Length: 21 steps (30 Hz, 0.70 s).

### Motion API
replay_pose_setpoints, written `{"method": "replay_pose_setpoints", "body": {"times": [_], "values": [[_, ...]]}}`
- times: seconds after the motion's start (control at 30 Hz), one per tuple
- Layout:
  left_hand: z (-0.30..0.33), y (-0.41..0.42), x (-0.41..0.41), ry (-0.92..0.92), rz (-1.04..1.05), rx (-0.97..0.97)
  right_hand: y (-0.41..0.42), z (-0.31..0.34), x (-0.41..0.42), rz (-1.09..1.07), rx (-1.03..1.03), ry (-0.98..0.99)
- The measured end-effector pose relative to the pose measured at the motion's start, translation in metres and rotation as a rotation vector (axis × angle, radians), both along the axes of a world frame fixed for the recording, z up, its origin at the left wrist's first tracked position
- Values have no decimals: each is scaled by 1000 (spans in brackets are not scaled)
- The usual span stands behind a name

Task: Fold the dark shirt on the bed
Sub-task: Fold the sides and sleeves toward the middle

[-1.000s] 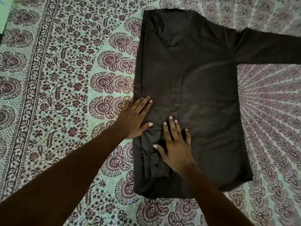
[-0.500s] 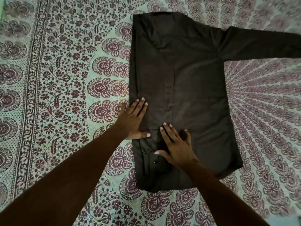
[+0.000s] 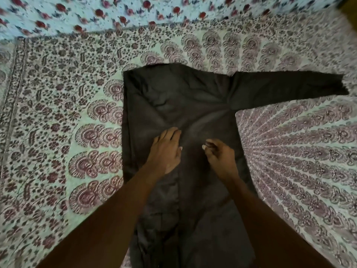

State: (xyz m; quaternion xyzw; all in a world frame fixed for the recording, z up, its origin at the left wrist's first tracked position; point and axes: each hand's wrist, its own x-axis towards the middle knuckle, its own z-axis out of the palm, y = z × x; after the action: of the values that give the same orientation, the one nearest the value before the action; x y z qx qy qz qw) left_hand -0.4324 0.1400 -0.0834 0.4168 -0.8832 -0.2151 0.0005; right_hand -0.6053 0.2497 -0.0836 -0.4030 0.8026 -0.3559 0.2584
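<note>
The dark shirt lies spread on the patterned bedsheet. Its left side is folded in to a straight edge, and its right sleeve stretches out to the right. My left hand rests flat on the middle of the shirt with its fingers extended, and creases run from it toward the right armpit. Beside it, my right hand is over the shirt with fingers curled in toward the thumb. I see no fabric in it. The shirt's lower part, between my forearms, looks rumpled.
A pale blue cloth with red flowers lies along the far edge of the bed. The patterned sheet extends well to the left and right of the shirt.
Both hands have slid up from the shirt's lower left part to its middle. My right hand went from flat to curled. The view has tilted up toward the far edge.
</note>
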Motion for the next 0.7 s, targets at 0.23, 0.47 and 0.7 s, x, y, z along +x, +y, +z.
{"method": "replay_pose_setpoints", "body": {"times": [0.23, 0.47, 0.7], "values": [[-6, -64, -120, 1, -50, 9, -73, -4, -120, 20, 67, 84], [-19, -99, -246, 29, -113, 61, -118, -4, -259, -191, 365, 341], [-28, -102, -312, -130, -110, 34, -147, 7, -350, -948, 267, -292]]}}
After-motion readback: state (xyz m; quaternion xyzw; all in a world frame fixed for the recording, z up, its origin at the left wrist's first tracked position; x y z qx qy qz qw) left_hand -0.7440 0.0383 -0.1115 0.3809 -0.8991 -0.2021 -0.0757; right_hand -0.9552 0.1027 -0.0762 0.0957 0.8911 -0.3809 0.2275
